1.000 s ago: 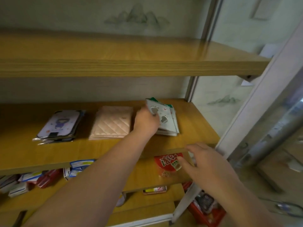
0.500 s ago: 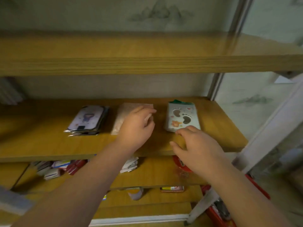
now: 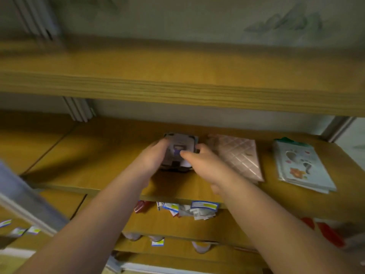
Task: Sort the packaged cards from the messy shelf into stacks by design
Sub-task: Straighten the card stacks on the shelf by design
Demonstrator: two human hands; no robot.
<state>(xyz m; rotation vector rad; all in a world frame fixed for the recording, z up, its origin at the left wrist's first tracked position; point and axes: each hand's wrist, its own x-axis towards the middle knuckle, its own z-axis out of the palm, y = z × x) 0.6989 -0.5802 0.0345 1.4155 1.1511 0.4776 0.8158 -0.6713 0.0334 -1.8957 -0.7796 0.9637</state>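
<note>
Left hand [image 3: 152,157] is pressing curled fingers against the left edge of the purple-figure stack of glossy packaged cards [image 3: 180,150] on the wooden middle shelf [image 3: 88,167]; right hand [image 3: 199,163] is bracing its right edge, thumb lying on top. Judged light, slippery, prone to fanning, so gripping both long edges is advisable. Pink quilted stack [image 3: 239,155] and footprint-design stack [image 3: 302,165] are lying well apart to the right

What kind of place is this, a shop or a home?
Probably a shop or stockroom, though I cannot be sure: wooden shelves hold stacks of packaged cards, and more labelled packets lie jumbled on the shelf below.
</note>
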